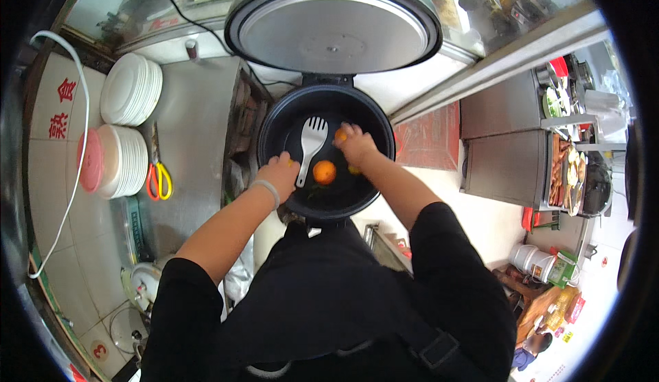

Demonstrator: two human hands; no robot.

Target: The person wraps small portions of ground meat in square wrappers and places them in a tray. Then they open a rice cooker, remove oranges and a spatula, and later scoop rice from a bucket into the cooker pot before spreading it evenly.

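Observation:
A large cooker with a black inner pot [274, 118] stands in front of me, and its round metal lid [329, 28] is raised. My right hand [357, 147] reaches inside, fingers closed on an orange [340, 135]. At the pot's near left side, my left hand [278, 175] is closed around something yellow-orange, mostly hidden by the fingers. Between the hands, a white slotted serving spoon [314, 138] lies with its handle toward me. Another orange [325, 172] rests at the pot's bottom. A yellowish piece [354, 169] shows partly under my right wrist.
On the left, a metal counter [192, 107] carries stacks of white plates [130, 90] and bowls [123, 159], plus scissors [159, 179] with red and yellow handles. Metal cabinets [504, 148] with food trays stand at right. A person [532, 348] is at the far lower right.

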